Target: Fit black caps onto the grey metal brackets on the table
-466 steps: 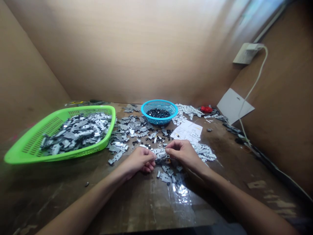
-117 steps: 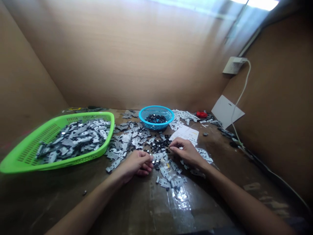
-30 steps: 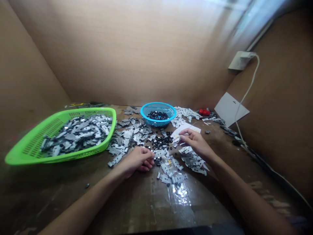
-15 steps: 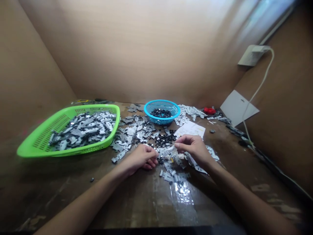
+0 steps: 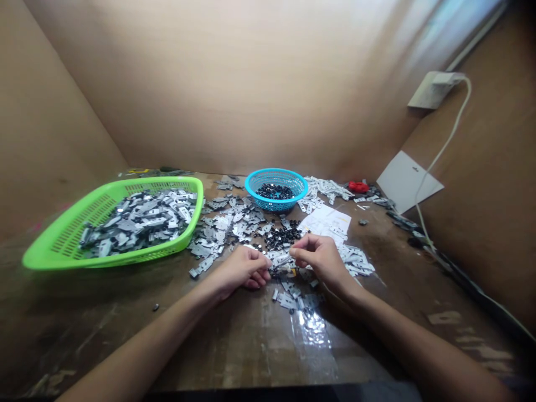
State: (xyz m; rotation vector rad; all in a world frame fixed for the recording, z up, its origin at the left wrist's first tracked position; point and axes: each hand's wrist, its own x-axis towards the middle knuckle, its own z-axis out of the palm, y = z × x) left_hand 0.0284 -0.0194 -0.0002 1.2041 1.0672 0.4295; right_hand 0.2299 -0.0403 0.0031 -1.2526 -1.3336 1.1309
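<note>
My left hand (image 5: 248,267) is closed in a pinch at the middle of the table, its fingers curled; what lies in them is too small to make out. Facing it a short way to the right, my right hand (image 5: 320,255) has thumb and forefinger pressed together, and what they hold is also unclear. Between the fingertips shows a pale grey flat part (image 5: 280,260); whether it is held or rests on the pile, I cannot tell. Just beyond the hands lies a heap of small black round parts (image 5: 282,237). More grey flat parts (image 5: 288,300) lie in front.
A green basket (image 5: 54,248) full of grey parts stands left. Behind the hands, a blue basket (image 5: 276,207) holds small black parts. Paper (image 5: 329,219), a red object (image 5: 358,187) and a white card (image 5: 408,181) are right, where a white cable (image 5: 454,131) hangs.
My right hand has moved slightly left, closer to my left hand, which stays nearly in place. The view has shifted a little.
</note>
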